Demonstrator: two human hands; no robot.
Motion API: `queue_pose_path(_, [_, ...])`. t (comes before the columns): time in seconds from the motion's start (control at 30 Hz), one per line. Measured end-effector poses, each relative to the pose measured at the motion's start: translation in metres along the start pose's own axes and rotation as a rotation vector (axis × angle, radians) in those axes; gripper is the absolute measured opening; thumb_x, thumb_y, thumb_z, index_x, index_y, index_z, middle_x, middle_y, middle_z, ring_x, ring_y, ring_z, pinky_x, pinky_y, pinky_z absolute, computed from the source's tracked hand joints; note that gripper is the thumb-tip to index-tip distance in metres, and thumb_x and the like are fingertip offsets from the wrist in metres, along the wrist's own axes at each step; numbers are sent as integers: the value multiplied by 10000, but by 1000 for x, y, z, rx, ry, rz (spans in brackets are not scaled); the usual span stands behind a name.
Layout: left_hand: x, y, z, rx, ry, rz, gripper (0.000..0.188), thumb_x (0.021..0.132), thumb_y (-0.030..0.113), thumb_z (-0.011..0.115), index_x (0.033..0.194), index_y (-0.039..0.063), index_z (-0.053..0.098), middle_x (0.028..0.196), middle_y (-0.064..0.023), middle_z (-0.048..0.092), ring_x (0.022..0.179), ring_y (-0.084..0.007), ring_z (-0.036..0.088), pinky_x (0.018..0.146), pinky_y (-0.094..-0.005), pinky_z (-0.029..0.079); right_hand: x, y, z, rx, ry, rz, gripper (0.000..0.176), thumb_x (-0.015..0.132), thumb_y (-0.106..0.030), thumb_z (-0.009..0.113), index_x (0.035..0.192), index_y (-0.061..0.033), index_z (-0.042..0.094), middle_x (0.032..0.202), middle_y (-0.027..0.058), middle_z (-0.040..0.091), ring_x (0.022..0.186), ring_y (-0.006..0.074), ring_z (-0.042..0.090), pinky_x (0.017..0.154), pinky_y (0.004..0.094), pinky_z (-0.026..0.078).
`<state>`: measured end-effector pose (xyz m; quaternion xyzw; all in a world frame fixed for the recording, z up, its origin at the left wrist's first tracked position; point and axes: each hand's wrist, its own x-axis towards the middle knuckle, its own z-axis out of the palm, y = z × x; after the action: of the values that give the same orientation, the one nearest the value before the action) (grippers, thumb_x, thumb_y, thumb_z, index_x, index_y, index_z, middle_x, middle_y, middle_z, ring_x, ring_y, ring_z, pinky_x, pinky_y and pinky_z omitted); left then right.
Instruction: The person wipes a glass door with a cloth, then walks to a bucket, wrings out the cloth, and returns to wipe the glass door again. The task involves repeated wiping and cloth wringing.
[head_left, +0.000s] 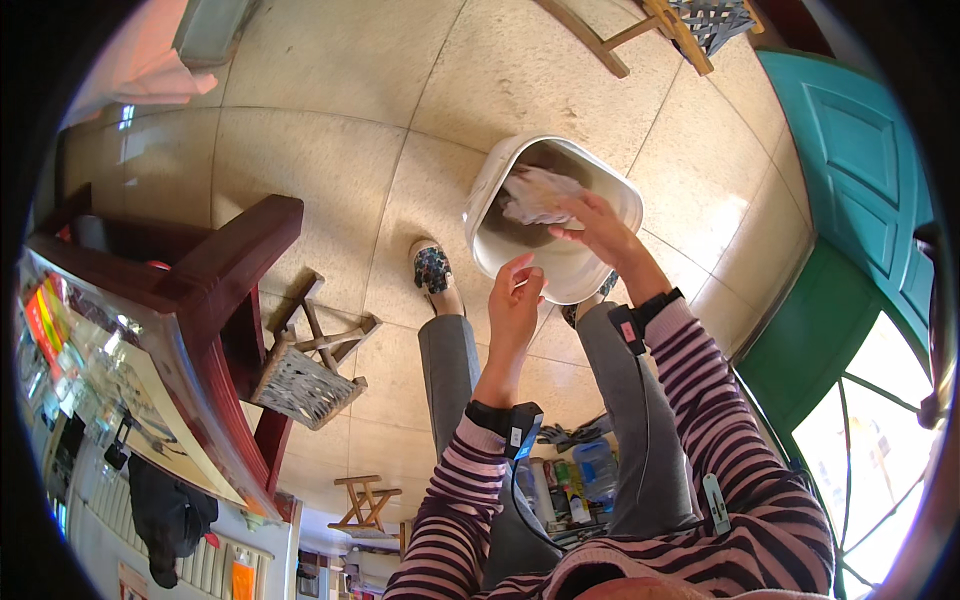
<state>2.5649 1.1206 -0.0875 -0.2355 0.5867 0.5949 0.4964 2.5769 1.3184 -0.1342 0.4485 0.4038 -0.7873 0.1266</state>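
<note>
A white plastic bucket (553, 279) with rounded corners stands on the tiled floor in front of my feet, with dark, murky-looking contents. Inside it is a crumpled whitish cloth (536, 193), slightly blurred. My right hand (600, 231) reaches over the bucket from the right. Its fingertips overlap the cloth's right edge, thumb apart from the fingers; whether they grip the cloth is unclear. At the bucket's near rim, my left hand (516, 296) hovers with loosely bent fingers and nothing in it. Both wrists wear black straps with small devices.
Left, a dark red wooden table (225, 277) carries a cluttered glass top, with a woven folding stool (311, 382) beside it. Another folding stool (365, 501) stands farther back. A wooden chair (637, 34) is beyond the bucket. Green doors (855, 150) line the right. Bottles (574, 499) lie behind my legs.
</note>
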Motion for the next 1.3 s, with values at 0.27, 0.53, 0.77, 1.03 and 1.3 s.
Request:
queue_pose_path(0.27, [3, 6, 5, -9, -4, -33, 434, 954, 298, 639, 1307, 63, 551, 1161, -61, 613, 1053, -161, 606, 878, -311, 449, 47, 31, -11, -1381, 221, -205, 286, 859, -311, 700, 997, -60, 699, 979, 170, 618, 959, 322, 658, 838, 399, 544])
queue_pose_path(0.53, [4, 4, 6, -3, 3, -68, 411, 958, 280, 634, 1293, 55, 557, 1163, -47, 617, 1047, -142, 605, 862, -303, 447, 82, 34, -4, -1439, -77, 40, 350, 797, -377, 717, 751, -33, 668, 716, 185, 626, 673, 342, 623, 638, 438, 495])
queue_pose_path(0.77, [3, 10, 6, -20, 11, -54, 401, 965, 290, 623, 1294, 66, 569, 1160, -39, 617, 1056, -144, 601, 868, -292, 444, 11, -35, 12, -1019, 255, -235, 352, 863, -335, 667, 794, 2, 597, 593, 93, 504, 577, 195, 515, 575, 376, 442])
queue_pose_path(1.03, [10, 6, 4, -149, 79, -31, 365, 960, 290, 638, 1265, 100, 575, 1098, -16, 607, 1011, -128, 595, 836, -282, 434, 26, 26, -4, -1296, 63, -178, 442, 861, -406, 694, 1033, -1, 655, 906, 181, 654, 780, 280, 651, 695, 386, 524])
queue_pose_path(1.3, [13, 2, 6, -159, 91, -67, 376, 961, 304, 637, 1275, 111, 562, 1110, -9, 574, 1039, -131, 565, 875, -294, 412, 65, 30, 9, -886, 49, 238, 500, 846, -436, 699, 1086, 0, 654, 888, 156, 705, 675, 201, 704, 639, 309, 566])
